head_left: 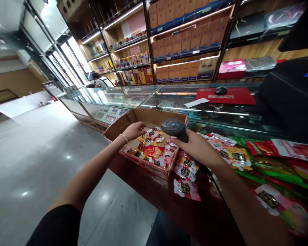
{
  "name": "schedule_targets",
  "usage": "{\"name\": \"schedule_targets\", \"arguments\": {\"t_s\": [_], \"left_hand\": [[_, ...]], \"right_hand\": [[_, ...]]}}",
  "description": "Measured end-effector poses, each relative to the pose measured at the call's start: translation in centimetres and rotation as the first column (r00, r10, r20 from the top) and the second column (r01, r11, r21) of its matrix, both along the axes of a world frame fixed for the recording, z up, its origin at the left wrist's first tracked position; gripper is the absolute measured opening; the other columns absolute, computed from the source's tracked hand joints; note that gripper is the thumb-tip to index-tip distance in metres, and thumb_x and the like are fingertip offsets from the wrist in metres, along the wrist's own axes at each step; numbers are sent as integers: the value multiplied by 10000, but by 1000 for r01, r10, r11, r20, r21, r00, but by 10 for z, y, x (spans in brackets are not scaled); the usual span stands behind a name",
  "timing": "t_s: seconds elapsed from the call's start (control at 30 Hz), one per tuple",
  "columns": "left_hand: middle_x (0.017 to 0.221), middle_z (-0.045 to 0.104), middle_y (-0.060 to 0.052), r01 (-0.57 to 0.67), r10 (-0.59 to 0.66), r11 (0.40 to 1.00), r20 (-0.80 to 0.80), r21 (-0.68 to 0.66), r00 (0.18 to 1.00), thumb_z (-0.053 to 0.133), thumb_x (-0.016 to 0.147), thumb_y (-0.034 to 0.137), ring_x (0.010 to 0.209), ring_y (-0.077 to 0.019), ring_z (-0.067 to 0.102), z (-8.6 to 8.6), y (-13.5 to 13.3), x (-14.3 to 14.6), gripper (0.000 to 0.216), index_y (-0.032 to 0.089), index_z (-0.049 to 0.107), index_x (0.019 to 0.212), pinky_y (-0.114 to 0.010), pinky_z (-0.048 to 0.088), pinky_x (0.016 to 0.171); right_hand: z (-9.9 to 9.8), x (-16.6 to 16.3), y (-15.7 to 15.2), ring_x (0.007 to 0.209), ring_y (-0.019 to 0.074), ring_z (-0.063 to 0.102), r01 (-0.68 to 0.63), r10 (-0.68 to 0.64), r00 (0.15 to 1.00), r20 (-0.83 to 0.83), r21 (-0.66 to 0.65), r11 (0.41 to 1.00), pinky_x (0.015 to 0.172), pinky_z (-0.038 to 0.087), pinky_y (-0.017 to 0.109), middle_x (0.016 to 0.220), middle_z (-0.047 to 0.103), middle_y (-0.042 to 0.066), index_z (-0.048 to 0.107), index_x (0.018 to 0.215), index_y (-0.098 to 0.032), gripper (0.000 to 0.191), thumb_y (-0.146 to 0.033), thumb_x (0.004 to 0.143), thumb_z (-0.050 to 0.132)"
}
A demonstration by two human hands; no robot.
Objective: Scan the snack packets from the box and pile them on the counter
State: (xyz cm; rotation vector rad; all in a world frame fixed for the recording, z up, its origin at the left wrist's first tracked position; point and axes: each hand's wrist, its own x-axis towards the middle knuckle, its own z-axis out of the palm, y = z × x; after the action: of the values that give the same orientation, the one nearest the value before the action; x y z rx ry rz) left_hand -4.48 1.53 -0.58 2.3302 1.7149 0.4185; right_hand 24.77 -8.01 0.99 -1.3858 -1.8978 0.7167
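Observation:
A cardboard box (pixel 112 128) with raised flaps holds many small snack packets (pixel 149 150) in pink, orange and red wrappers. Over its inner left part is my left hand (pixel 133 131), a bracelet on the wrist, its fingers loosely bent and apart near the packets. Nothing shows in that hand. My right hand (pixel 195 145) is wrapped round the handle of a dark barcode scanner (pixel 173 127), whose head hangs above the box's right side and glows with a small blue light. Below the right hand, loose pink packets (pixel 187 189) lie on the dark red counter beside the box.
Larger snack bags (pixel 274 164) are heaped on the right. Behind the box runs a glass display case (pixel 138 97), with a red mat (pixel 236 96) and a computer mouse (pixel 221 90) on top. Shelves of boxed goods (pixel 184 44) line the wall. A person (pixel 104 81) is far off behind the counter.

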Motion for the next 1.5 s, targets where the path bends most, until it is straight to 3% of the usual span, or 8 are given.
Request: {"name": "schedule_targets", "arguments": {"t_s": [0.27, 0.4, 0.63, 0.73, 0.87, 1.07, 1.3, 1.5], "left_hand": [[1307, 599, -203, 92, -169, 952, -252, -292, 953, 836, 542, 512, 1167, -361, 589, -52, 45, 28, 856, 180, 588, 1290, -383, 436, 973], [1189, 664, -210, 54, -172, 945, -348, -322, 922, 798, 607, 507, 1075, -370, 638, -60, 48, 36, 631, 177, 669, 1130, -418, 453, 937], [948, 721, -189, 7, -50, 989, -286, -149, 957, 679, 783, 307, 1020, -359, 665, -29, 38, 44, 148, 172, 689, 843, -445, 459, 926], [975, 720, -134, -52, 65, 996, 168, -78, 984, 620, 850, 367, 933, -274, 692, -3, 27, 58, 211, 186, 660, 949, -384, 521, 838], [920, 710, -80, 45, 210, 969, 902, -245, 378, 693, 806, 434, 785, -195, 710, 27, 4, 92, 363, 189, 591, 1055, -332, 574, 732], [840, 697, -89, 240, 385, 908, 910, -345, -150, 575, 913, 350, 735, -157, 685, 57, -35, 148, 196, 160, 621, 928, -302, 593, 732], [918, 700, -25, 338, 373, 900, 887, -275, -273, 631, 853, 159, 724, -79, 656, 47, -80, 240, 135, 182, 621, 985, -181, 549, 689], [902, 696, -27, 156, 139, 980, 987, -124, -86, 681, 776, 166, 786, -116, 676, -28, -85, 298, 287, 179, 504, 1002, -232, 535, 750]], "right_hand": [[-1, 11, 6, 927, 319, 684, 40, -40, 999, 4, -9, 999, 770, 485, 367, 1004, 747, 94, 663, 1147, -227, 438, -550, 854, 618], [3, 15, 4, 949, 332, 680, 61, -61, 998, 21, 15, 998, 755, 480, 371, 1008, 745, 107, 654, 1154, -227, 441, -555, 863, 605], [20, 25, -4, 881, 333, 699, 130, -132, 990, 58, 37, 991, 666, 474, 352, 965, 746, 107, 636, 1164, -238, 449, -558, 852, 594], [30, 34, -12, 876, 331, 697, 199, -202, 979, 36, 71, 977, 659, 476, 356, 935, 744, 109, 643, 1126, -231, 417, -533, 840, 607], [39, 49, -24, 904, 297, 692, 212, -194, 975, -110, 192, 958, 728, 495, 359, 995, 736, 97, 638, 1092, -233, 395, -522, 823, 628], [45, 78, -46, 424, 183, 542, 248, -203, 913, -353, 88, 965, 435, 434, 290, 516, 569, -39, 554, 1068, -223, 420, -548, 814, 632], [34, 125, -86, 388, 141, 470, 301, -240, 843, -482, 53, 952, 391, 404, 264, 515, 506, -81, 474, 1032, -259, 413, -529, 792, 673], [2, 168, -108, 380, 139, 460, 361, -338, 852, -400, -19, 932, 392, 383, 258, 476, 500, -85, 479, 1003, -247, 375, -511, 808, 659]]}}
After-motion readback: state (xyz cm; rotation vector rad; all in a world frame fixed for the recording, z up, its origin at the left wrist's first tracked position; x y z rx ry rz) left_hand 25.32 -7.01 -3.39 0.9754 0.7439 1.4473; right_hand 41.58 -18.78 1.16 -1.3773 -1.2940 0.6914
